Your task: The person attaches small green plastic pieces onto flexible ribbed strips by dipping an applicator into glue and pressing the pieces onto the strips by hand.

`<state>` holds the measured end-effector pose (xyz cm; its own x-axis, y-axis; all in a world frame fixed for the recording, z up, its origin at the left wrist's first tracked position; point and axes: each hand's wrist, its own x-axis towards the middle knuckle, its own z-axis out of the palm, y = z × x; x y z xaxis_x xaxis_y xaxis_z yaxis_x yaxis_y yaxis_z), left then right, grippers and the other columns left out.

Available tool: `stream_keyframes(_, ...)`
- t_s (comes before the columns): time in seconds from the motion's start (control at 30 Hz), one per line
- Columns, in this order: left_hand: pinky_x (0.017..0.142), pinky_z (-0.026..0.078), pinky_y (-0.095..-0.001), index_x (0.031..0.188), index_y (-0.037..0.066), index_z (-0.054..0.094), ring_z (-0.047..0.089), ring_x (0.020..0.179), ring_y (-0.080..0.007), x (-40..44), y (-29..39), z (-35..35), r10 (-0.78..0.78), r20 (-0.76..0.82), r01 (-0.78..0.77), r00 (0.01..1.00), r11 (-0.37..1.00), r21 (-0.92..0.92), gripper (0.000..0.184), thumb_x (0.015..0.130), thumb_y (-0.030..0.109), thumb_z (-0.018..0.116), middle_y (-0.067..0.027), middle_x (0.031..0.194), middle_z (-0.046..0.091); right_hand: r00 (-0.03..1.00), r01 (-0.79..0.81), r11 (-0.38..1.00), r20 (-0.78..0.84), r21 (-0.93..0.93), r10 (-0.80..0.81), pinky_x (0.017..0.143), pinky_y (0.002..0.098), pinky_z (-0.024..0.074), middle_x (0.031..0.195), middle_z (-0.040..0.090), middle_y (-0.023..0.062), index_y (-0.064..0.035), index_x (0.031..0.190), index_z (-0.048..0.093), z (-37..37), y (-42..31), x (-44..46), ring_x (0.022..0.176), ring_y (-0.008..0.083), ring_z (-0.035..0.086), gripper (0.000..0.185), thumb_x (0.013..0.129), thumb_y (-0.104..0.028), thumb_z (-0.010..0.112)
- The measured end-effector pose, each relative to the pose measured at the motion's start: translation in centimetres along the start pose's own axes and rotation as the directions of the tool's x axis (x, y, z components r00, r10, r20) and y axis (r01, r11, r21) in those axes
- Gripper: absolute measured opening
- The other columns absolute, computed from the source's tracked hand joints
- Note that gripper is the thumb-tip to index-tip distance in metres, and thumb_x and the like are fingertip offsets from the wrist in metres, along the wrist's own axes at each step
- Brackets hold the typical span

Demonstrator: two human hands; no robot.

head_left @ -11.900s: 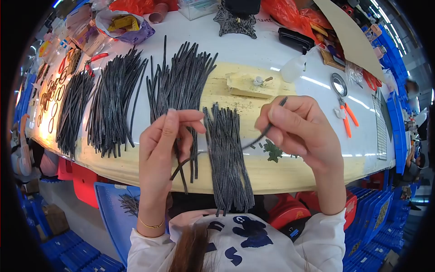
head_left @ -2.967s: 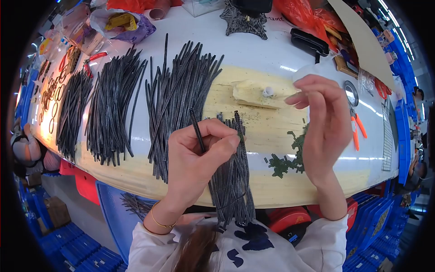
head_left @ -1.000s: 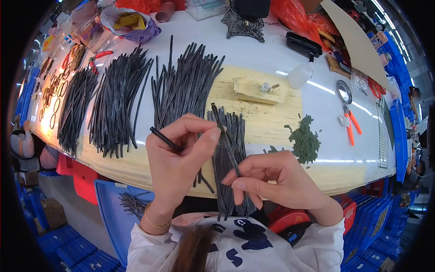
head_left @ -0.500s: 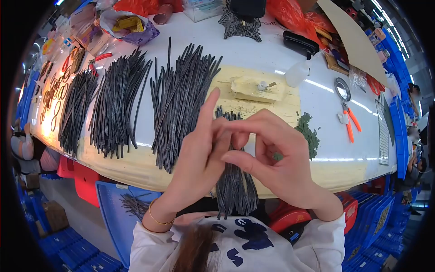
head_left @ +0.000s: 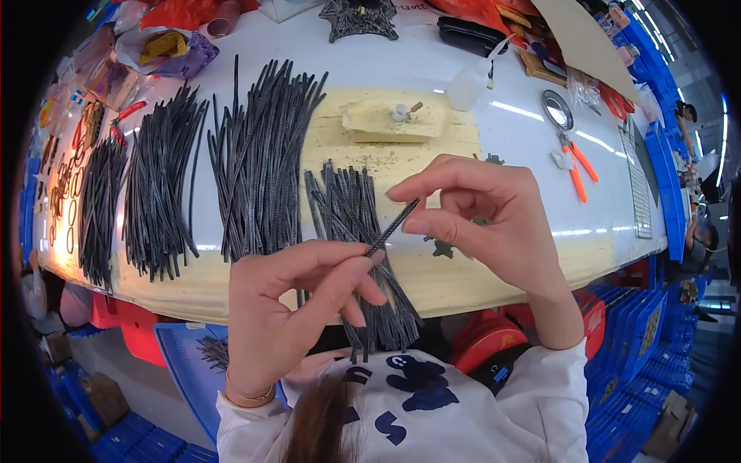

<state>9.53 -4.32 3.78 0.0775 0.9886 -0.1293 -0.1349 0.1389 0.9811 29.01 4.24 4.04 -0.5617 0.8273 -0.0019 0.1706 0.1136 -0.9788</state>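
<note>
My left hand (head_left: pixel 289 301) pinches a thin black braided strip (head_left: pixel 394 228) between thumb and fingertips. The strip slants up to the right out of the pinch. My right hand (head_left: pixel 494 220) is beside its upper end, thumb and index finger apart around the tip; whether they touch it I cannot tell. Below both hands a bundle of similar black strips (head_left: pixel 347 201) lies on the yellow-covered table area, reaching over the front edge. Small dark green pieces (head_left: pixel 442 248) lie behind my right hand, which partly hides them.
Large bundles of black strips (head_left: pixel 258 162) line the left side. A yellow block (head_left: pixel 394 123) with a small white cup (head_left: pixel 400 113) stands behind the hands. A squeeze bottle (head_left: pixel 467 85), a round metal dish (head_left: pixel 557 109) and orange-handled pliers (head_left: pixel 577 170) are to the right.
My hands were close together with fingers meeting; now they have moved apart, the left lower and leftward. A strip now shows between them. The view has shifted, so the table items appear further left.
</note>
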Motion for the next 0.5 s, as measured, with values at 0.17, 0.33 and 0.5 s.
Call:
stream_keyframes(0.17, 0.049, 0.045, -0.0165, 0.102, -0.007, 0.062, 0.058, 0.053, -0.0132, -0.2, -0.5, -0.1, -0.102, -0.17, 0.073, 0.98, 0.983, -0.168, 0.019, 0.085, -0.002, 0.055, -0.0158, 0.075, 0.066, 0.998, 0.054, 0.87, 0.04, -0.491, -0.039, 0.053, 0.021, 0.0359, 0.083, 0.058, 0.0013, -0.0031, 0.08, 0.065, -1.5, 2.3, -0.6, 0.057, 0.0098, 0.044, 0.009, 0.073, 0.003, 0.068)
stream_keyframes(0.33, 0.049, 0.046, -0.0165, 0.102, -0.007, 0.061, 0.059, 0.054, -0.0138, 0.0, -1.3, -0.1, -0.08, -0.162, 0.049, 0.984, 0.981, -0.188, 0.018, 0.087, 0.0, 0.054, -0.0169, 0.077, 0.067, 0.981, 0.15, 0.762, 0.19, -0.63, -0.036, 0.055, 0.0243, 0.0377, 0.082, 0.055, 0.0012, -0.0029, 0.079, 0.063, -1.8, 2.9, -0.5, 0.058, 0.0141, 0.045, 0.01, 0.071, 0.001, 0.068)
stream_keyframes(0.5, 0.05, 0.047, -0.0169, 0.103, -0.007, 0.061, 0.059, 0.055, -0.0139, 0.0, -1.4, 0.4, -0.066, -0.173, 0.034, 0.983, 0.983, -0.182, 0.019, 0.088, 0.001, 0.053, -0.0175, 0.077, 0.067, 0.97, 0.134, 0.726, 0.238, -0.675, 0.042, 0.057, 0.0255, 0.0388, 0.082, 0.054, 0.0019, -0.0027, 0.079, 0.061, -1.9, 2.7, -0.4, 0.06, 0.0163, 0.046, 0.01, 0.072, 0.001, 0.067)
